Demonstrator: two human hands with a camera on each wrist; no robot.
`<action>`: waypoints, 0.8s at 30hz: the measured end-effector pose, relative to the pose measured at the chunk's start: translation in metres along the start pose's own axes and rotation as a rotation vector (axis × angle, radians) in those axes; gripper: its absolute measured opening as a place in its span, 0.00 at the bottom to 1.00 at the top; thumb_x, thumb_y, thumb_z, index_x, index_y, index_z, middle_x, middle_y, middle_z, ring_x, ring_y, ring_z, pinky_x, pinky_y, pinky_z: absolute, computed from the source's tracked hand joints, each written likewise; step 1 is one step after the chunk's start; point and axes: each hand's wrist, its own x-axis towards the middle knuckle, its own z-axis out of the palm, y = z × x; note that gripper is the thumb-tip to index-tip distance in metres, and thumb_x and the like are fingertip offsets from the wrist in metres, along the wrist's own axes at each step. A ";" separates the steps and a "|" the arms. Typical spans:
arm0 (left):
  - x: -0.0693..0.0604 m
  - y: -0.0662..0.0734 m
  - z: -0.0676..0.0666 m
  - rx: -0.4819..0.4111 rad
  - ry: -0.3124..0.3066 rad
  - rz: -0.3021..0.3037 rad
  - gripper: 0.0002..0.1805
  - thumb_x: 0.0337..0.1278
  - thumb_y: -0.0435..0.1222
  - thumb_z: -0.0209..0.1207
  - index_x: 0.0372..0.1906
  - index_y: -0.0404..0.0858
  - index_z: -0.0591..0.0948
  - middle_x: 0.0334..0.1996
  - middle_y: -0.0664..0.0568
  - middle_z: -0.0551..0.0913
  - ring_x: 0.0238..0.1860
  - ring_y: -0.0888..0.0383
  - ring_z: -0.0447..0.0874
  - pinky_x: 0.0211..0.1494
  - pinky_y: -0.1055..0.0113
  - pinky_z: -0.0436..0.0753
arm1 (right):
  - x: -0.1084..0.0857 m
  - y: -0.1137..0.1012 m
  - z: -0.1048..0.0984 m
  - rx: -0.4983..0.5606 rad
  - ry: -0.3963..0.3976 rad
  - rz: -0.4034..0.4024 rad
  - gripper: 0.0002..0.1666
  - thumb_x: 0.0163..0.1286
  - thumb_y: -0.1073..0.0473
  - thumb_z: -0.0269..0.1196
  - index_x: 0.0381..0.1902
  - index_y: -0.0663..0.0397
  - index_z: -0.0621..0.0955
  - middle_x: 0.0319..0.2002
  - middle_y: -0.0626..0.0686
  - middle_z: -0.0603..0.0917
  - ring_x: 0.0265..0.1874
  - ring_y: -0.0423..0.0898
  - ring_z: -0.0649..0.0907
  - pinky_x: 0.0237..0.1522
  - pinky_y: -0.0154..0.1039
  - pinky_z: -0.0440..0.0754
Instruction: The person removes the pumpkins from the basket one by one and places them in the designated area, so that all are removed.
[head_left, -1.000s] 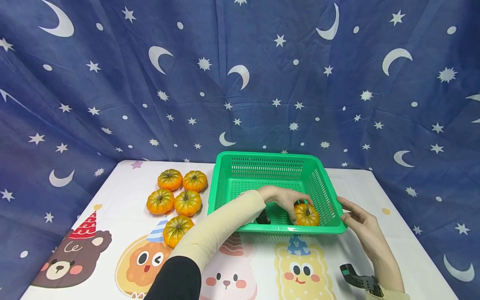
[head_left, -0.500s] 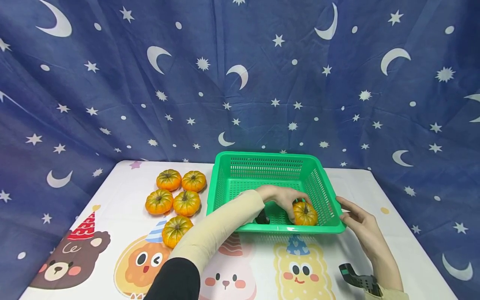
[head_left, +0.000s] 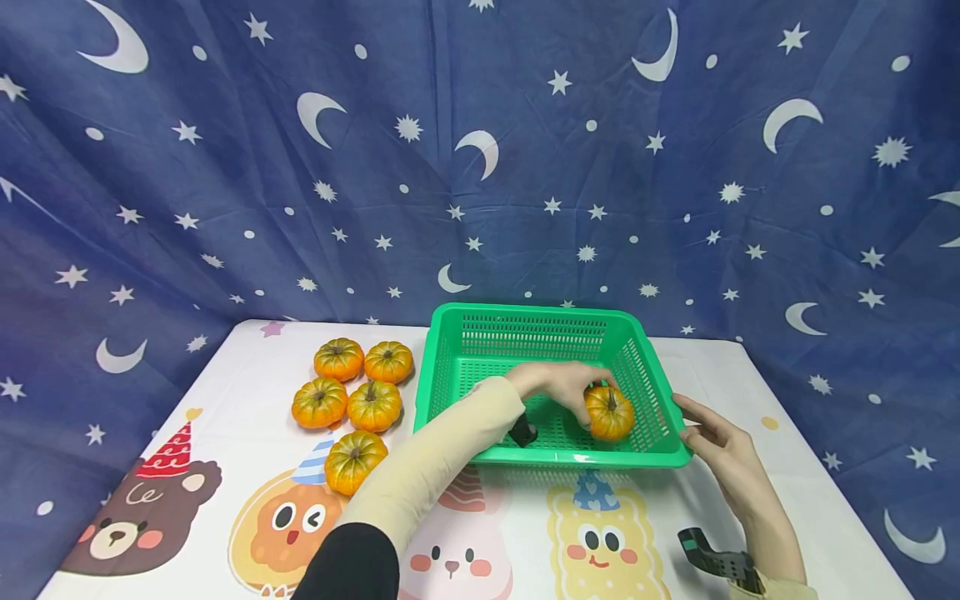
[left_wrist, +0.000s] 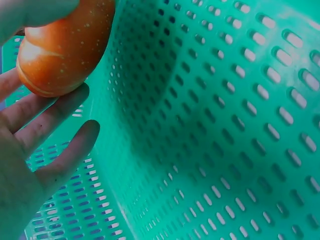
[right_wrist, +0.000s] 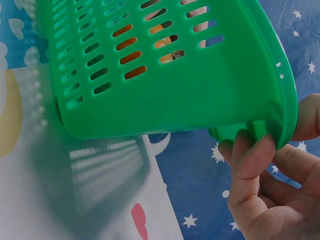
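Observation:
Inside the green plastic basket (head_left: 652, 458), near its front right corner, my left hand (head_left: 566, 386) grips a small orange pumpkin (head_left: 612, 414) from its left side. The left wrist view shows the thumb above the pumpkin (left_wrist: 70, 57) and fingers beneath it, close to the slotted wall (left_wrist: 215, 115). The pumpkin appears raised off the basket floor. My right hand (head_left: 723, 454) holds the basket's right rim; in the right wrist view its fingers (right_wrist: 252, 160) curl under the edge, thumb on the other side. Through the slots, bits of orange show.
Several more small pumpkins (head_left: 375, 406) sit grouped on the white printed tablecloth (head_left: 247, 375), left of the basket. One pumpkin (head_left: 356, 462) lies nearest my left sleeve (head_left: 442, 454). A blue star-and-moon curtain (head_left: 525, 167) hangs behind the table.
My left hand and the pumpkin in it have risen slightly and shifted away from the basket's front wall. The right hand stays on the rim.

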 end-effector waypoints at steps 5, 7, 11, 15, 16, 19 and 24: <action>-0.005 0.001 -0.004 0.005 0.045 -0.003 0.37 0.41 0.34 0.72 0.62 0.47 0.71 0.55 0.53 0.77 0.50 0.62 0.75 0.49 0.76 0.76 | 0.000 0.000 0.001 -0.013 0.006 0.006 0.30 0.73 0.61 0.53 0.71 0.62 0.64 0.43 0.37 0.78 0.38 0.32 0.79 0.41 0.23 0.75; -0.007 0.001 -0.006 0.009 0.062 0.004 0.37 0.41 0.35 0.72 0.62 0.47 0.71 0.54 0.53 0.77 0.50 0.62 0.75 0.50 0.76 0.76 | 0.000 0.000 0.001 -0.016 0.008 0.011 0.30 0.73 0.61 0.53 0.71 0.61 0.64 0.43 0.37 0.78 0.38 0.32 0.79 0.42 0.23 0.75; -0.012 0.002 -0.010 0.033 0.095 0.015 0.37 0.42 0.37 0.72 0.63 0.45 0.70 0.55 0.52 0.77 0.50 0.62 0.76 0.50 0.77 0.76 | 0.001 0.001 0.001 -0.014 0.008 0.014 0.31 0.72 0.61 0.53 0.71 0.60 0.63 0.44 0.34 0.78 0.38 0.32 0.80 0.41 0.23 0.75; -0.020 0.004 -0.014 0.045 0.135 0.012 0.37 0.42 0.38 0.72 0.63 0.44 0.71 0.55 0.51 0.78 0.51 0.62 0.77 0.50 0.76 0.76 | 0.001 0.002 0.001 -0.007 0.006 0.001 0.31 0.72 0.61 0.54 0.71 0.62 0.63 0.45 0.32 0.77 0.37 0.31 0.80 0.41 0.23 0.75; -0.022 0.004 -0.015 0.048 0.145 0.009 0.38 0.42 0.38 0.72 0.62 0.44 0.71 0.55 0.52 0.78 0.50 0.62 0.77 0.50 0.76 0.76 | 0.001 0.002 0.001 -0.006 0.005 -0.001 0.31 0.72 0.62 0.54 0.71 0.62 0.63 0.44 0.32 0.77 0.37 0.32 0.80 0.41 0.23 0.75; -0.028 0.007 -0.017 0.067 0.181 0.001 0.38 0.41 0.40 0.73 0.62 0.43 0.71 0.53 0.53 0.79 0.49 0.63 0.77 0.49 0.76 0.77 | 0.000 0.002 0.001 -0.006 0.007 -0.004 0.31 0.72 0.61 0.54 0.71 0.63 0.63 0.43 0.33 0.78 0.36 0.32 0.80 0.41 0.23 0.75; -0.039 0.015 -0.021 0.141 0.250 -0.006 0.38 0.40 0.43 0.73 0.61 0.44 0.71 0.51 0.55 0.80 0.48 0.63 0.78 0.47 0.74 0.77 | 0.001 0.001 0.001 -0.011 0.009 -0.005 0.31 0.72 0.61 0.53 0.71 0.63 0.63 0.44 0.33 0.77 0.37 0.31 0.80 0.40 0.24 0.76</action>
